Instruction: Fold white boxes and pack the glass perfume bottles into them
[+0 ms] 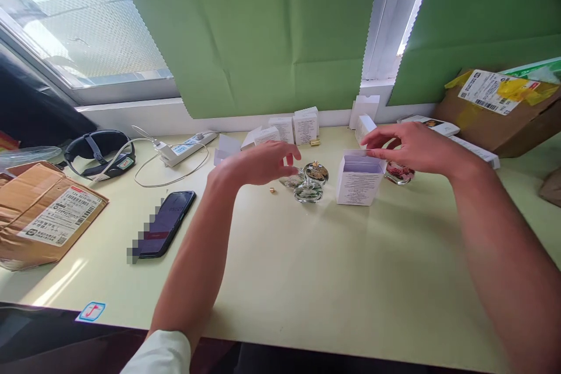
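Observation:
My left hand (269, 163) hovers by a cluster of small clear glass bottles, its bent fingers apart and holding nothing. One bottle (316, 173) has a gold neck and dark contents; another glass bottle (308, 193) is in front of it. A third glass piece is partly hidden behind my fingers. A white printed box (360, 186) stands upright with its top open. At its upper back right edge, my right hand (405, 146) has thumb and finger closed together on the rim. Below that hand sits a glass bottle with reddish contents (400, 173).
A small gold piece (272, 190) lies left of the bottles. Several white boxes (305, 127) line the windowsill. A phone (166, 225), power strip (188, 149), headset (100, 152) and brown parcel (52, 216) are left; a cardboard carton (499, 114) is back right.

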Demonstrator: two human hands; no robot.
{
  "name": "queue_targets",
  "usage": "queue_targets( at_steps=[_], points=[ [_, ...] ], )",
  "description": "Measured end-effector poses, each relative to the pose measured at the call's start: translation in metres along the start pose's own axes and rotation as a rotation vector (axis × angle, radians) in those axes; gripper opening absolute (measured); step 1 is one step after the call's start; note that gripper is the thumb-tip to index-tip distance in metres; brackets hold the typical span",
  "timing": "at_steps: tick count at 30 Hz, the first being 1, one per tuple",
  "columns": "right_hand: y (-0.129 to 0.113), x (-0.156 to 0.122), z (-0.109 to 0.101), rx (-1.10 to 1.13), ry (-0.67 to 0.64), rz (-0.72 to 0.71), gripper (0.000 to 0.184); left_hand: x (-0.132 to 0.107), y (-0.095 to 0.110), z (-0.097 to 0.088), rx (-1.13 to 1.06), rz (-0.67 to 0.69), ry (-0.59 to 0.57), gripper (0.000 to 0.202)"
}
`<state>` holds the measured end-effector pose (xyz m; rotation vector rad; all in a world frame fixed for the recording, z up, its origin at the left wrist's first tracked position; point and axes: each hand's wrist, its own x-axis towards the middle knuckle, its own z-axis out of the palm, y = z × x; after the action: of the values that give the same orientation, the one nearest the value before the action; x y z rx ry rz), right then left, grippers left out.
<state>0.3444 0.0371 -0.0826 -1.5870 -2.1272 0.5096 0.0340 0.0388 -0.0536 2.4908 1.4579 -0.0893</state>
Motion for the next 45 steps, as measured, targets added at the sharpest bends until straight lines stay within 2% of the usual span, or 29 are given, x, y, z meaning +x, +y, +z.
queue_targets(
  at_steps=[5, 9, 15, 21, 25, 29, 33, 38, 42, 45],
  points=[
    [0.009, 0.005, -0.002, -0.029, 0.209, 0.015, 0.023, -0.004, -0.026, -0.01, 0.004, -0.169, 0.109, 0.04],
    [0.013, 0.008, 0.0, -0.002, 0.319, 0.094, 0.017, 0.008, -0.048, -0.004, 0.017, -0.213, 0.11, 0.037],
    [0.024, 0.015, 0.008, 0.06, 0.252, 0.156, 0.022, 0.037, -0.072, 0.023, -0.015, -0.129, 0.041, 0.035],
    [0.028, 0.011, 0.001, 0.022, 0.179, 0.176, 0.025, 0.066, -0.088, 0.059, -0.034, -0.014, -0.041, 0.051],
    [0.026, 0.007, -0.006, -0.004, 0.185, 0.198, 0.026, 0.08, -0.093, 0.078, -0.038, 0.036, -0.032, 0.048],
    [0.026, 0.004, -0.011, 0.0, 0.227, 0.193, 0.027, 0.086, -0.096, 0.087, -0.047, 0.045, 0.018, 0.039],
    [0.02, -0.003, -0.019, 0.0, 0.287, 0.146, 0.026, 0.087, -0.099, 0.091, -0.071, 0.037, 0.04, 0.026],
    [0.007, -0.012, -0.028, -0.016, 0.354, 0.161, 0.026, 0.085, -0.106, 0.087, -0.127, 0.013, 0.072, 0.015],
    [-0.001, -0.018, -0.031, -0.034, 0.381, 0.146, 0.028, 0.079, -0.108, 0.072, -0.172, 0.01, 0.165, 0.019],
    [-0.01, -0.022, -0.03, -0.026, 0.397, 0.098, 0.028, 0.069, -0.099, 0.053, -0.205, 0.035, 0.262, 0.021]
  ],
)
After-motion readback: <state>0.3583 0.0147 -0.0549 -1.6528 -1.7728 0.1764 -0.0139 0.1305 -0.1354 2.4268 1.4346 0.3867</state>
